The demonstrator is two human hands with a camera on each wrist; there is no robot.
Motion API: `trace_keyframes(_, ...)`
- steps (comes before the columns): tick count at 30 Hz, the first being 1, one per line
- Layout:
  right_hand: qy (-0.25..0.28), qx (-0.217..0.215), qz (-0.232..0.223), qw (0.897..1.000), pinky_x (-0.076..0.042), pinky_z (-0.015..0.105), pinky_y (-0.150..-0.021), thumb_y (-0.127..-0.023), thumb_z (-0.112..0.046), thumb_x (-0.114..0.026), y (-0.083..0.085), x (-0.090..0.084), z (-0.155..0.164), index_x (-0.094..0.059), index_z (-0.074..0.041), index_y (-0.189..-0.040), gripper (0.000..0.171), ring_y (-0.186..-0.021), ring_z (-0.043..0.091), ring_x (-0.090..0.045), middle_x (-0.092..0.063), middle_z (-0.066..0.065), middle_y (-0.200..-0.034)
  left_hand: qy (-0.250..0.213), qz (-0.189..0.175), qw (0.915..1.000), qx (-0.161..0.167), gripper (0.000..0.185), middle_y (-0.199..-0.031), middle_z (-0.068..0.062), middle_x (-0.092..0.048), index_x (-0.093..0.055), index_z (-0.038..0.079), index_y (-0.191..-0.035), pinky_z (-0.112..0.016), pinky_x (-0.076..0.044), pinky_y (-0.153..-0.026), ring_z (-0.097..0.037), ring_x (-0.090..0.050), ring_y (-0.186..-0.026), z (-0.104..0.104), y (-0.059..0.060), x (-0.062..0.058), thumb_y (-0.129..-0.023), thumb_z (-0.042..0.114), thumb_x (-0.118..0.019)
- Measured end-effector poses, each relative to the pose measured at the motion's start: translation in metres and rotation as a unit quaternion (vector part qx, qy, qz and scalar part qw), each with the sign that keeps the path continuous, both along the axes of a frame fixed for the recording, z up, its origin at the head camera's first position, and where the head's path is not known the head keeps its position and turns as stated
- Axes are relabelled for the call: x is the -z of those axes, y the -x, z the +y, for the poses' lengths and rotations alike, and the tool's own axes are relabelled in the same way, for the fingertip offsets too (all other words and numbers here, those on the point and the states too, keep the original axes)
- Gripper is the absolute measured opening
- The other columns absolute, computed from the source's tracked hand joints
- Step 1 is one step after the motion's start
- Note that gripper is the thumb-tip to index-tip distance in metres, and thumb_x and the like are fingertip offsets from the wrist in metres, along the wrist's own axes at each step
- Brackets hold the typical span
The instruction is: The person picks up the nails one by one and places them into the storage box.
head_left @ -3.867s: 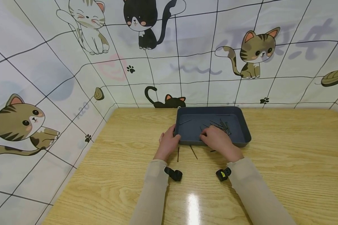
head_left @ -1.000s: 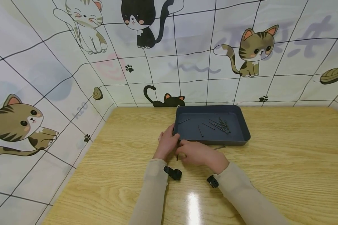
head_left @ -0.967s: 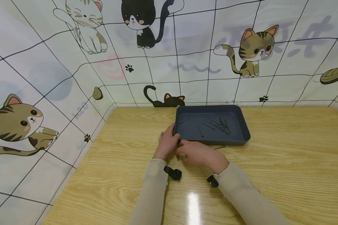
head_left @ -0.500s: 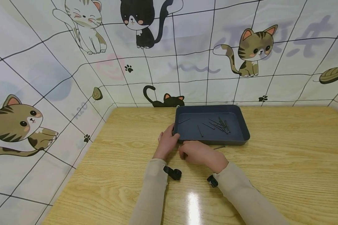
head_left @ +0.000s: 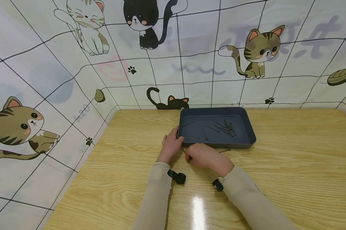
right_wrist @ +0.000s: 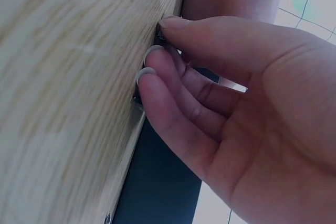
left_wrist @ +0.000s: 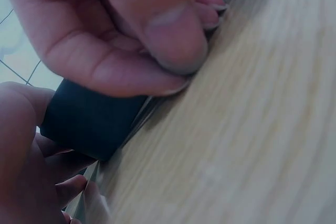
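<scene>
My left hand [head_left: 171,145] grips the near-left corner of a dark blue tray [head_left: 194,133], thumb over the rim. In the left wrist view, the tray's side wall [left_wrist: 89,121] stands on the table. My right hand [head_left: 208,157] is low over the table, just in front of the tray. Its thumb and curled fingers pinch a dark nail [right_wrist: 160,33], mostly hidden by the fingertips. Several thin dark nails [head_left: 226,127] lie in the tray, most of them heaped right of its middle. Another nail [head_left: 225,150] lies on the table by the tray's front wall, partly behind my right hand.
The light wooden table [head_left: 126,137] runs up to a white sheet [head_left: 201,76] with grid lines and cartoon cats at the back and left. The tray sits near that back edge. A black wrist camera [head_left: 177,176] is strapped at my left sleeve.
My right hand has come out of the tray to the table in front of it; a nail shows where it was. It has picked up a nail near my left hand and shifted slightly right.
</scene>
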State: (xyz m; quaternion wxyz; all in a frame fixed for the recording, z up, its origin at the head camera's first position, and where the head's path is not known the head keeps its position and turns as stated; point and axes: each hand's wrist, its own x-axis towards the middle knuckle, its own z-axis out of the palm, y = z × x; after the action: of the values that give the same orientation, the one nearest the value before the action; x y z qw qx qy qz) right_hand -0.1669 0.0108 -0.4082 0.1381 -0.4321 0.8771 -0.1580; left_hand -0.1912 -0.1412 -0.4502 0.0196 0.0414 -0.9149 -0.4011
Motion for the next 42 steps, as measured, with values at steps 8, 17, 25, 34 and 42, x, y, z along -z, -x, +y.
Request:
trace_keyframes(8,0.003,-0.001,0.004,1.000,-0.044,0.026,-0.062,-0.079,-0.004,-0.061,-0.0007,-0.0008,0.0016,-0.068,-0.018,-0.077,0.016,-0.066,0.007,-0.054,-0.059,-0.010,-0.074,0.001,-0.003,1.0000,0.000,0.053,-0.138,-0.002,-0.038,-0.035,0.014,-0.138,-0.042,-0.005,-0.105,-0.018,-0.032,-0.127,0.0003,0.0007,-0.0001,-0.086,0.018,-0.043)
trace_keyframes(17,-0.002,0.013,-0.026,1.000,-0.042,0.026,-0.060,-0.078,-0.006,-0.063,-0.0012,-0.0024,0.0026,-0.067,-0.019,-0.071,0.015,-0.058,0.005,-0.048,-0.056,-0.011,-0.067,-0.002,0.007,1.0000,0.003,0.053,-0.137,-0.003,-0.039,-0.036,0.013,-0.138,-0.043,-0.005,-0.104,-0.019,-0.033,-0.126,-0.0004,0.0004,0.0006,-0.085,0.018,-0.041)
trace_keyframes(25,0.006,0.017,-0.014,1.000,-0.036,0.024,-0.053,-0.080,-0.005,-0.061,-0.0009,-0.0026,0.0021,-0.064,-0.016,-0.068,0.017,-0.052,0.006,-0.041,-0.048,-0.012,-0.059,-0.003,-0.006,1.0000,0.006,0.054,-0.139,-0.003,-0.037,-0.034,0.014,-0.139,-0.043,-0.005,-0.105,-0.020,-0.032,-0.127,-0.0013,-0.0005,-0.0003,-0.086,0.020,-0.041)
trace_keyframes(34,-0.020,0.035,-0.016,0.999,-0.045,0.028,-0.066,-0.077,-0.001,-0.064,-0.0031,-0.0051,0.0014,-0.066,-0.015,-0.085,0.016,-0.072,0.012,-0.056,-0.061,-0.004,-0.082,-0.008,-0.001,0.9999,0.006,0.054,-0.138,-0.003,-0.038,-0.034,0.013,-0.139,-0.044,-0.005,-0.104,-0.020,-0.032,-0.127,-0.0012,-0.0008,0.0005,-0.085,0.020,-0.042)
trace_keyframes(42,-0.047,0.044,-0.016,0.998,-0.044,0.029,-0.069,-0.080,-0.005,-0.063,-0.0035,-0.0047,0.0001,-0.061,-0.013,-0.092,0.015,-0.074,0.013,-0.054,-0.058,-0.003,-0.083,-0.002,0.000,1.0000,0.005,0.054,-0.138,-0.004,-0.038,-0.035,0.013,-0.138,-0.044,-0.005,-0.104,-0.020,-0.033,-0.127,-0.0002,-0.0001,-0.0001,-0.085,0.019,-0.042)
